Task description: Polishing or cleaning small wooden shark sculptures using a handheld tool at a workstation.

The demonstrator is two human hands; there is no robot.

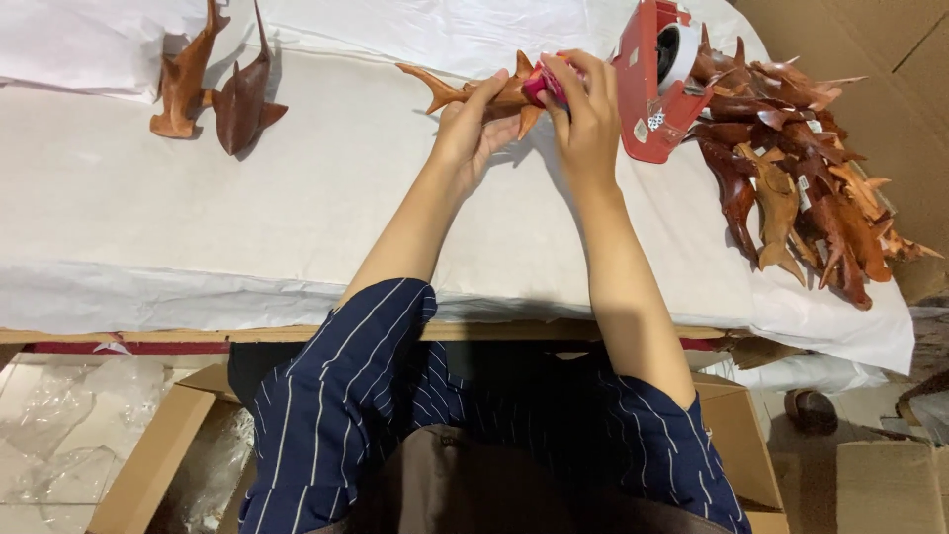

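Work surface: a table (247,227) covered in white paper, running the full width of the view, its far edge cut off.

Far right: a heap of carved wooden fish (791,168) in red-brown and tan, several bearing small white tags; print too small to make out. The heap partly overhangs the paper's right edge.

Far left: two more carved fish (213,84) lie side by side, their tails cut off at the top.

Near edge: open cardboard boxes (158,445) below the table, with crumpled clear plastic to the left.

Far centre-right: a red tape dispenser (652,84) with a white roll stands just beside the right hand (588,114).

Far centre: the left hand (474,124) grips a wooden fish (474,91) from beneath, fingers curled around its body. The right hand's fingertips pinch a small pink-red item (539,87) against the fish; its nature cannot be determined, being largely covered by the fingers.
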